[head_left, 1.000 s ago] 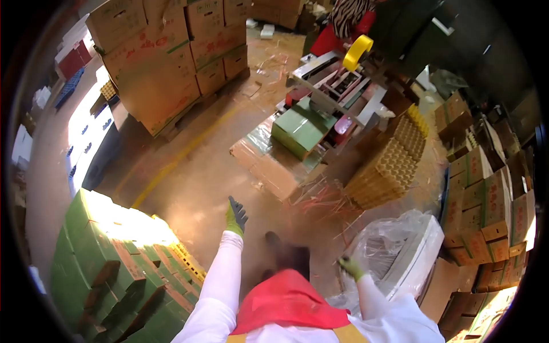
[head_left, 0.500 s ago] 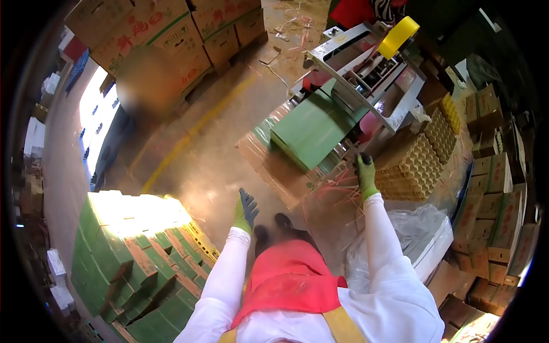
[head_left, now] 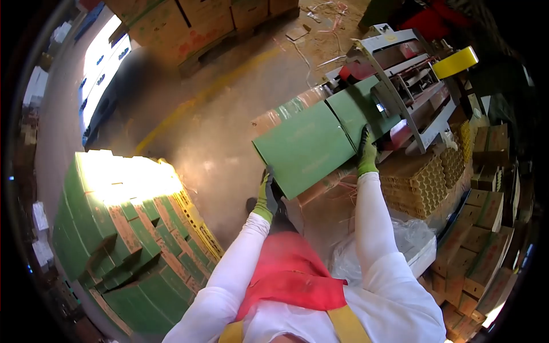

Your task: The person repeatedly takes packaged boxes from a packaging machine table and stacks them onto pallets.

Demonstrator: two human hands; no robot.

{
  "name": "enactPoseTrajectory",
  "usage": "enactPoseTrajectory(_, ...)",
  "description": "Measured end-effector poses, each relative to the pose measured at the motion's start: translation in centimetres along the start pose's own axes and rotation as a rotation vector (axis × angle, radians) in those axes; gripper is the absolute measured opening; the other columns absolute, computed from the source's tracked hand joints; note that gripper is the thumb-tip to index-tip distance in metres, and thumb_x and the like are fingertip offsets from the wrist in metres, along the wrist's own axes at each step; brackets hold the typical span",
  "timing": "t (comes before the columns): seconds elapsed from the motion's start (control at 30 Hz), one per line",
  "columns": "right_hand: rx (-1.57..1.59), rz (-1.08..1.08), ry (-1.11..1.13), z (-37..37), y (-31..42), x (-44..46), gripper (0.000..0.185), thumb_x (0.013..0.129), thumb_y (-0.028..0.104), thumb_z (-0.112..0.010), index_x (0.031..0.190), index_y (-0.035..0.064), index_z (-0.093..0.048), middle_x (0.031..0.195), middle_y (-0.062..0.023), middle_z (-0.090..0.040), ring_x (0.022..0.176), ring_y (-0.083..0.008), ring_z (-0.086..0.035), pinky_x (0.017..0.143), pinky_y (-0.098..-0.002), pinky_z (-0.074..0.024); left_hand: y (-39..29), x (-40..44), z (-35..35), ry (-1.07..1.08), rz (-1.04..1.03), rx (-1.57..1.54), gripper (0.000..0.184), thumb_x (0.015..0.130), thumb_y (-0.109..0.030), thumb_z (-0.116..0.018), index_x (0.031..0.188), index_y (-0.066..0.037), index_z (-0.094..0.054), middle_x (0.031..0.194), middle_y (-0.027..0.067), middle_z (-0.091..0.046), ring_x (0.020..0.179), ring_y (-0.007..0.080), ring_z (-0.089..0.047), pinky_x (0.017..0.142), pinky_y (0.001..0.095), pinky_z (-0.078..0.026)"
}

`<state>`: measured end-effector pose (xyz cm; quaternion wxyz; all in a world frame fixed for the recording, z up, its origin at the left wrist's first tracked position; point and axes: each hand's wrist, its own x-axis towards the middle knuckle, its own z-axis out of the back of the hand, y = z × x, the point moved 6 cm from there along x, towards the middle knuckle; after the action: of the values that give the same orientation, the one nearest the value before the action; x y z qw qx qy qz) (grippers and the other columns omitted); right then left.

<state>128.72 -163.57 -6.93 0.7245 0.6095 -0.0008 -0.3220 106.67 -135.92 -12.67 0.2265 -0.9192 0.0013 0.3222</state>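
A closed green carton [head_left: 306, 150] lies in front of me at the outlet of a tape sealing machine [head_left: 409, 86]. My left hand [head_left: 266, 193], in a green and dark glove, holds the carton at its near left end; its fingertips are partly hidden at the edge. At the other end, my gloved right hand [head_left: 366, 151] grips the near side, close to the gap before a second green carton [head_left: 369, 106]. That second carton sits partly under the machine's frame. A yellow tape roll [head_left: 456, 63] is mounted on the machine.
A stack of green cartons [head_left: 131, 240] stands at left beside a yellow slatted edge. Brown cartons [head_left: 200, 28] are piled at the back. On the right are egg trays [head_left: 420, 183], plastic film [head_left: 366, 240] and more cartons [head_left: 486, 211]. A blurred person [head_left: 137, 86] is at left.
Both hands have come to the green carton, the left moving up and right from free space. The carton now extends farther out from the machine, with another behind it. The view has shifted.
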Motion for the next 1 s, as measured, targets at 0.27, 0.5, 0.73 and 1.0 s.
enactPoseTrajectory(0.27, 0.215, -0.174, 0.397, -4.4, -1.6, -14.2, 0.09, 0.077, 0.064, -0.059, 0.139, 0.0065, -0.029, 0.132, -0.0161, -0.045, 0.104, -0.0354, -0.056, 0.077, -0.0533, -0.0508, -4.2, -6.0, 5.3, -0.162, -0.113, 0.033, 0.049, 0.08, -0.009, -0.066, 0.125, -0.003, -0.047, 0.11, 0.0061, -0.059, 0.098, 0.0147, -0.057, 0.084, 0.0269, -0.047)
enactPoseTrajectory(0.5, 0.056, -0.174, 0.841, -4.5, -4.9, -19.1, 0.083, 0.082, 0.07, -0.041, 0.14, 0.01, -0.034, 0.14, -0.0105, -0.04, 0.114, -0.0333, -0.051, 0.09, -0.0448, -0.0468, -8.9, -15.1, 7.7, -0.318, -0.248, 0.177, 0.05, 0.084, -0.014, -0.058, 0.13, -0.005, -0.041, 0.114, 0.0083, -0.056, 0.104, 0.0164, -0.054, 0.086, 0.0298, -0.047)
enactPoseTrajectory(0.73, 0.178, -0.151, 0.764, -4.7, -6.7, -15.7, 0.078, 0.088, 0.059, -0.044, 0.146, 0.0141, -0.019, 0.15, -0.0046, -0.021, 0.133, -0.0267, -0.028, 0.107, -0.0415, -0.0276, -3.0, -15.6, 16.2, -0.175, -0.331, -0.297, 0.031, 0.092, -0.027, -0.045, 0.116, -0.01, -0.054, 0.104, 0.0021, -0.059, 0.095, 0.015, -0.058, 0.085, 0.0295, -0.047)
enactPoseTrajectory(1.0, 0.224, -0.171, 0.823, -7.2, -15.9, -21.3, 0.078, 0.076, 0.075, -0.044, 0.139, 0.0291, -0.034, 0.136, -0.007, -0.043, 0.112, -0.0366, -0.046, 0.091, -0.06, -0.0316, -4.7, -35.8, 21.5, -0.246, -0.395, -0.371, 0.035, 0.093, -0.021, -0.046, 0.125, -0.009, -0.047, 0.115, 0.0028, -0.055, 0.108, 0.0171, -0.054, 0.094, 0.0327, -0.045)
